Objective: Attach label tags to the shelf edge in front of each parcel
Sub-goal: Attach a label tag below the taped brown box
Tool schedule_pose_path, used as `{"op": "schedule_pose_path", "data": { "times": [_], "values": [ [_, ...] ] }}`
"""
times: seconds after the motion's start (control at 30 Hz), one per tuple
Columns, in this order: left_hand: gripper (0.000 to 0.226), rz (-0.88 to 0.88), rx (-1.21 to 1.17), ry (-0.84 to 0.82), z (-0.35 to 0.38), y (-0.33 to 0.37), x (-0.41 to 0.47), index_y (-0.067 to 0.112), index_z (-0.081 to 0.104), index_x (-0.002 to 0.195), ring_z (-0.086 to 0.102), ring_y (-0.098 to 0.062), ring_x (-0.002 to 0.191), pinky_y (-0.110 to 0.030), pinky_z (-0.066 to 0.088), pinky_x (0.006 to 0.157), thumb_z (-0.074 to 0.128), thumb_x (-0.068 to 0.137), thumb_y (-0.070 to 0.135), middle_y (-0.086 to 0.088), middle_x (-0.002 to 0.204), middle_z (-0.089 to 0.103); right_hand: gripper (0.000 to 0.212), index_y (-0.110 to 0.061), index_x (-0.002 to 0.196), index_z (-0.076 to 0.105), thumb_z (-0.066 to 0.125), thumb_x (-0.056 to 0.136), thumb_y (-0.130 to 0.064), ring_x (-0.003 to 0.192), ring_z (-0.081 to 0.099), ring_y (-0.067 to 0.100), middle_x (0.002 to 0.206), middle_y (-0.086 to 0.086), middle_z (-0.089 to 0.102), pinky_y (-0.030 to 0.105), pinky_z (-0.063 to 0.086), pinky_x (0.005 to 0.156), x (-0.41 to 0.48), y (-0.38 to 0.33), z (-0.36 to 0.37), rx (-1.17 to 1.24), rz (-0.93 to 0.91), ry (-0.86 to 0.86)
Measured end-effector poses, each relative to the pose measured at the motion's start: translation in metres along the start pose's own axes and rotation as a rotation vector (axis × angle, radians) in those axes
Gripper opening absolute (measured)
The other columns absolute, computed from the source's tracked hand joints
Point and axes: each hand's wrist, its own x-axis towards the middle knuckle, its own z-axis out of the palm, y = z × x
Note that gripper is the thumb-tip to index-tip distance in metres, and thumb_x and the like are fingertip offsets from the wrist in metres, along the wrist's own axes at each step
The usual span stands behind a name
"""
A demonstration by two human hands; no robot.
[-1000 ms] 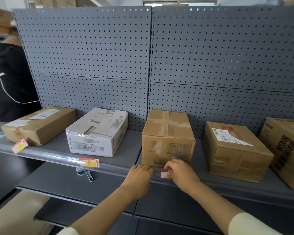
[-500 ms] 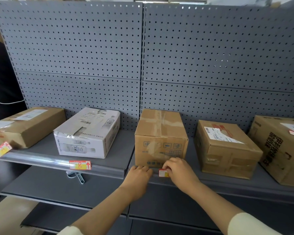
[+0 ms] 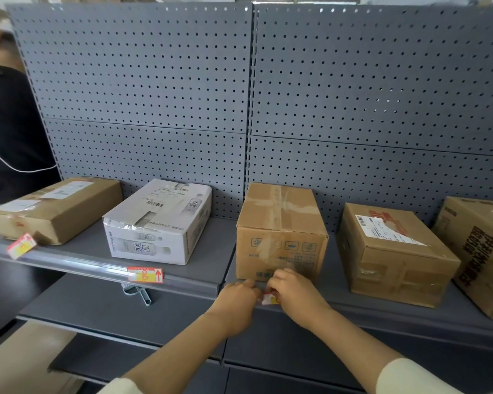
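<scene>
We've got both hands down at the grey metal shelf edge [image 3: 182,282], right in front of the tall brown taped cardboard box [image 3: 281,234] in the middle. The small red, white and yellow label tag [image 3: 269,299] sits between them, against the lip of the shelf. Our right hand [image 3: 295,292] has its fingers curled together over the tag's right end, pinching it; our left hand [image 3: 238,298] is bunched at the tag's left end, fingertips pressed to the edge, though whether they grip the tag itself we cannot tell.

Further left, a red and yellow tag marked B [image 3: 145,274] is already seated in front of the white shrink-wrapped carton [image 3: 157,223], and a tilted red and yellow tag [image 3: 21,245] sits by the long flat brown parcel [image 3: 57,209] at the far left. So by our reckoning this is the third tag going on. The squat brown box with a shipping label [image 3: 396,254] and the large printed brown carton [image 3: 484,251] on the right show no tags yet.

Next we'd judge the tag needs pressing flat and level into the strip, then a shift right with a fresh one
</scene>
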Motion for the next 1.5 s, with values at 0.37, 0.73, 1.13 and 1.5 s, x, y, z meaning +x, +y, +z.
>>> {"op": "schedule_pose_path", "data": {
  "times": [0.37,0.73,1.13,1.5],
  "values": [
    [0.046,0.006,-0.023,0.039,0.004,-0.004,0.001,0.022,0.052,0.129,0.05,-0.029,0.116,-0.041,0.043,0.096,0.053,0.087,0.004,-0.007,0.126,0.05,0.025,-0.016,0.108,0.061,0.057,0.088,-0.001,0.107,0.05,0.02,0.113,0.001,0.057,0.037,0.048,0.087,-0.002,0.004,-0.007,0.063,-0.013,0.011],
    [0.035,0.028,0.087,0.137,-0.001,-0.011,0.008,0.017,0.056,0.118,0.055,-0.031,0.107,-0.038,0.043,0.088,0.05,0.085,0.005,-0.008,0.125,0.053,0.013,-0.026,0.104,0.066,0.06,0.093,-0.025,0.098,0.055,0.007,0.106,-0.009,0.06,0.027,0.05,0.085,-0.034,0.041,-0.024,0.156,0.154,0.02],
    [0.031,0.083,0.043,0.205,-0.008,-0.007,0.011,0.017,0.059,0.11,0.059,-0.031,0.095,-0.035,0.042,0.075,0.049,0.083,0.005,-0.006,0.117,0.058,0.023,-0.028,0.115,0.061,0.06,0.092,-0.023,0.095,0.054,0.003,0.107,-0.01,0.059,0.023,0.049,0.085,-0.041,0.045,-0.022,0.196,0.199,0.145],
    [0.023,0.278,0.019,0.249,-0.016,0.07,0.04,0.014,0.056,0.11,0.056,-0.031,0.102,-0.038,0.042,0.08,0.048,0.088,0.012,-0.007,0.113,0.057,0.021,-0.023,0.113,0.063,0.059,0.093,-0.02,0.099,0.054,0.006,0.108,-0.006,0.062,0.023,0.047,0.088,-0.121,0.089,-0.048,0.154,0.37,0.17]
  ]
}}
